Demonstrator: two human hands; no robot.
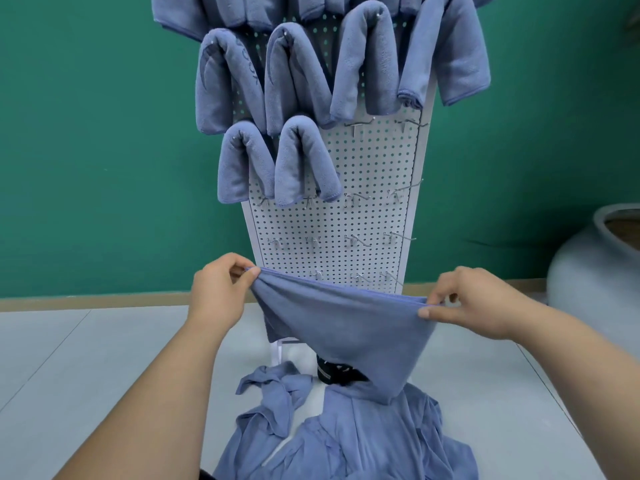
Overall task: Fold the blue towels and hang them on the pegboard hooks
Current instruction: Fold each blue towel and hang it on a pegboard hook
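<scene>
While pinched by left hand (214,292), right hand (478,303) — towel (346,327)

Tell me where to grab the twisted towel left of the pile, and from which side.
Pinch the twisted towel at its upper-left corner, from above and the left: that corner sticks out over bare surface, clear of the pile, while its lower end runs into it. Left hand and right hand now pinch the held towel.

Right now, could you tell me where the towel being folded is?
Head view, lower centre: the towel hangs pinched between the left hand and right hand, before the pegboard and above the loose pile.
</scene>
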